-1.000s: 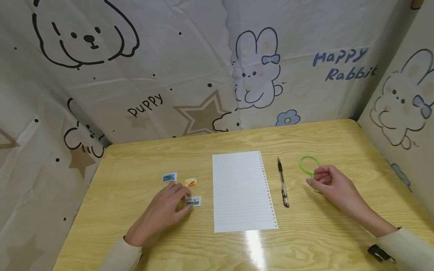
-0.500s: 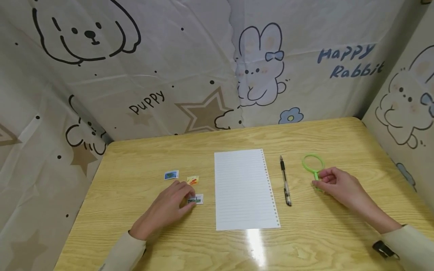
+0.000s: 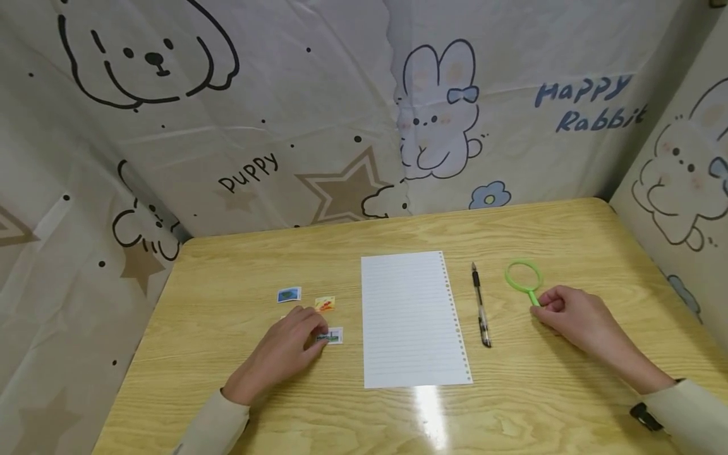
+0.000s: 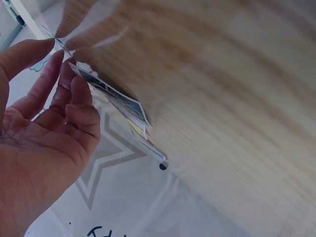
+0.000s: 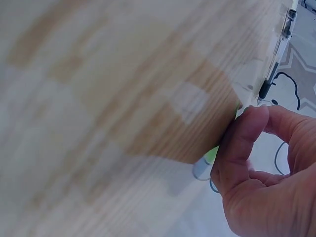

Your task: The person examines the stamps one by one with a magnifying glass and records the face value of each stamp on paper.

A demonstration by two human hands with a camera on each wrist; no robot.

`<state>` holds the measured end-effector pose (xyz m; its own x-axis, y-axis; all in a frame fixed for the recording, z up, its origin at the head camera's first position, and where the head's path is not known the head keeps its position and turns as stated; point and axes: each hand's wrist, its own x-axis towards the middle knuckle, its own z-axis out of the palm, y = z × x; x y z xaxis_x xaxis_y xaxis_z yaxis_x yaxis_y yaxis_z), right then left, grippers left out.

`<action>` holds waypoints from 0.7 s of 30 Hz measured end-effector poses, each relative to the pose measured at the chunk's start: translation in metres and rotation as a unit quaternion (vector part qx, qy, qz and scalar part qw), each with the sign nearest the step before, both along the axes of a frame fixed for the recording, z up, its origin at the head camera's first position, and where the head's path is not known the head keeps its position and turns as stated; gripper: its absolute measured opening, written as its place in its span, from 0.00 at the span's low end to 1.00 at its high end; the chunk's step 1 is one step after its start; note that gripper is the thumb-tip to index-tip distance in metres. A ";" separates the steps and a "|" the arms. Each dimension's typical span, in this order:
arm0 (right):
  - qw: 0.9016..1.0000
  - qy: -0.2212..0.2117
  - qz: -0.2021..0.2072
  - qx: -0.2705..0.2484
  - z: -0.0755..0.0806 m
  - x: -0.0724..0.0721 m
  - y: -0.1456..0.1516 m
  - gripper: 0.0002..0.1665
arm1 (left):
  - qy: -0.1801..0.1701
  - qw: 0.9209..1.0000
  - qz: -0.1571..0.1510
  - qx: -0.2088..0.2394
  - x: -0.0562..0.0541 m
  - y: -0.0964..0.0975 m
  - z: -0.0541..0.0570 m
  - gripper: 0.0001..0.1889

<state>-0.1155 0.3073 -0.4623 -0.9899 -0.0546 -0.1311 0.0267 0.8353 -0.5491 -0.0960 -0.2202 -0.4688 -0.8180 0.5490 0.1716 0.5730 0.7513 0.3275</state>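
My left hand point(image 3: 287, 344) rests low over the left side of the table, thumb and forefinger pinching the left edge of a stamp with a green picture point(image 3: 336, 335). Just beyond the fingers lie a yellow and red stamp point(image 3: 325, 303) and a blue stamp point(image 3: 289, 294). A dark stamp point(image 4: 116, 96) also shows beside the curled fingers in the left wrist view. On the right, my right hand point(image 3: 577, 316) grips the handle of a green magnifying glass point(image 3: 533, 296) between thumb and fingers. Its round rim points away from me, and the handle's end is hidden in the hand.
A lined sheet of paper point(image 3: 415, 322) with punched holes lies mid-table. Between it and the magnifying glass is a black-capped clear pen point(image 3: 480, 306). Printed cloth point(image 3: 341, 114) hangs behind the table's far edge point(image 3: 398, 222) and at both sides.
My right fingers have closed round the magnifying glass's handle and turned it slightly, its lower end now toward the right. My left thumb and forefinger have drawn closer on the green-picture stamp.
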 end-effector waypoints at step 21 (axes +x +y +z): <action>0.991 -0.056 0.000 -0.119 -0.001 0.001 -0.002 0.21 | -0.055 0.998 0.010 0.004 -0.002 0.006 0.010 0.07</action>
